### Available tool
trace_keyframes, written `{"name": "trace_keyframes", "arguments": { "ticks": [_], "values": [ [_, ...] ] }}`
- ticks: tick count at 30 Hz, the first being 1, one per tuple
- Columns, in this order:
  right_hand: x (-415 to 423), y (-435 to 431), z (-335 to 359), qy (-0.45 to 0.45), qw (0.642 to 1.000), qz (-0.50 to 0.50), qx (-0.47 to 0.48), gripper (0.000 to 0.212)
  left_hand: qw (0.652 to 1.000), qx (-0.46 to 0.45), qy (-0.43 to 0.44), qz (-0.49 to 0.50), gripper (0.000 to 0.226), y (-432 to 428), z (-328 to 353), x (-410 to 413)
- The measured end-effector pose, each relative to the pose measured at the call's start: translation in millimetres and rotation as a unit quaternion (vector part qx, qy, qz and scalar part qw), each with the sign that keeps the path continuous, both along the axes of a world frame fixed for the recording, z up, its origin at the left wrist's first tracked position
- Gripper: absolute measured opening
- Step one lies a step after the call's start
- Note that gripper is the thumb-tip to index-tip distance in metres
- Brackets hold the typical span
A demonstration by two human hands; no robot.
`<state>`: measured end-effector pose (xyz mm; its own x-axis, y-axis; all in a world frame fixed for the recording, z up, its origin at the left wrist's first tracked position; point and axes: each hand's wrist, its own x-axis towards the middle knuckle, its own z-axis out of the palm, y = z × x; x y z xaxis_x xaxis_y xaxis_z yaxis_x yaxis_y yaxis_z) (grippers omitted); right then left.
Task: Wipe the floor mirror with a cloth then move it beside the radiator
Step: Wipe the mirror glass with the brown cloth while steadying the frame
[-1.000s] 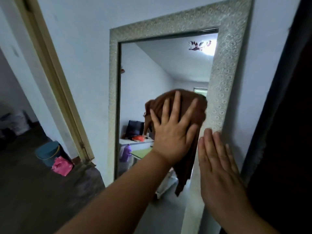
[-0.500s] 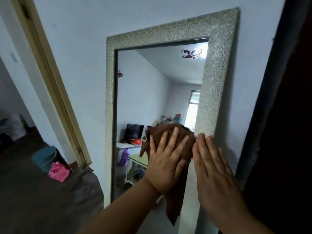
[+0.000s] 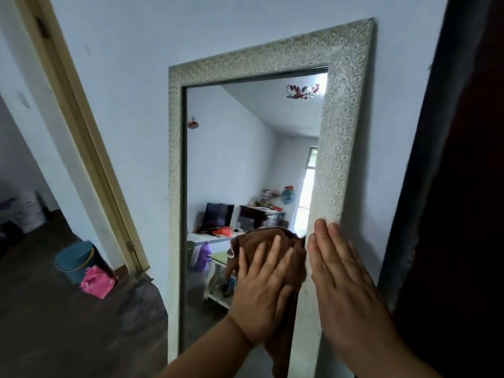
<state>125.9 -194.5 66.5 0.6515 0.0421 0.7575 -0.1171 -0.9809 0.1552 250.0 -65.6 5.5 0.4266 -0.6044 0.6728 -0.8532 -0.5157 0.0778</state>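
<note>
Your left hand lies flat on the cloth, fingers straight and spread, pressing it against the glass low on the right side of the mirror. The brown cloth bunches above your fingertips, and one end hangs down below your palm. Your right hand rests open on the mirror's right frame, fingers straight and close together, just beside the cloth.

The mirror stands upright against the pale wall, between a doorway on the left and a dark curtain on the right. Its glass reflects a room with a screen, a window and clutter on a surface. On the floor past the doorway, a blue bucket sits with a pink bag touching it in front.
</note>
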Motion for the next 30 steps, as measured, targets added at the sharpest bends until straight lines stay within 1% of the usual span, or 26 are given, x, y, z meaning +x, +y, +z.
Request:
{"name": "trace_keyframes", "arguments": {
  "ticks": [1, 3, 4, 6, 8, 11, 13, 16, 18, 20, 22, 24, 26, 30],
  "values": [
    [-1.2, 0.4, 0.8, 0.006, 1.000, -0.001, -0.002, 0.064, 1.000, 0.010, -0.004, -0.010, 0.056, 3.7, 3.1, 3.7],
    [-2.5, 2.4, 1.1, 0.016, 1.000, -0.004, 0.004, 0.062, 0.999, 0.006, -0.039, -0.019, 0.056, -5.3, 42.7, 12.4],
    [-2.3, 3.4, 0.7, 0.016, 1.000, -0.005, 0.007, 0.061, 0.998, -0.010, -0.053, -0.014, 0.058, -15.3, 70.9, 17.0],
    [-0.1, 5.2, -1.0, 0.014, 1.000, -0.008, 0.011, 0.061, 0.998, -0.059, -0.033, 0.004, 0.061, -34.3, 114.3, 22.5],
    [-0.3, 5.4, -1.3, 0.017, 1.000, -0.008, 0.017, 0.062, 0.996, -0.089, 0.006, 0.008, 0.060, -43.0, 113.7, 14.6],
    [-3.5, 3.9, 1.4, 0.018, 1.000, -0.010, 0.014, 0.062, 0.997, -0.066, 0.021, -0.016, 0.056, -28.6, 64.3, -0.6],
    [-5.0, 3.4, 4.1, 0.025, 1.000, -0.018, -0.008, 0.062, 0.998, -0.042, 0.022, -0.035, 0.055, -18.2, 56.0, 5.0],
    [-6.5, 2.0, 3.6, 0.040, 0.998, -0.041, -0.030, 0.070, 0.998, -0.037, -0.009, -0.039, 0.055, -28.4, 100.8, 24.3],
    [-5.3, 4.4, 1.0, 0.030, 0.998, -0.053, -0.027, 0.073, 0.997, -0.068, -0.042, -0.008, 0.059, -40.0, 138.8, 39.2],
    [-2.6, 9.8, -1.6, 0.007, 0.998, -0.064, -0.014, 0.071, 0.992, -0.106, -0.058, 0.034, 0.062, -42.2, 163.5, 59.0],
    [1.8, 13.0, -6.4, -0.008, 0.997, -0.079, -0.008, 0.072, 0.986, -0.145, -0.036, 0.080, 0.065, -33.9, 166.1, 83.1],
    [4.9, 14.6, -9.7, -0.012, 0.996, -0.084, -0.008, 0.069, 0.970, -0.204, 0.028, 0.132, 0.067, -15.7, 151.1, 108.0],
    [5.7, 14.8, -10.6, -0.017, 0.997, -0.075, -0.001, 0.060, 0.947, -0.252, 0.089, 0.181, 0.070, 3.0, 126.5, 124.2],
    [5.6, 13.3, -8.0, -0.024, 0.998, -0.059, 0.021, 0.060, 0.920, -0.295, 0.163, 0.197, 0.074, 15.8, 70.2, 112.8]
  ]
}}
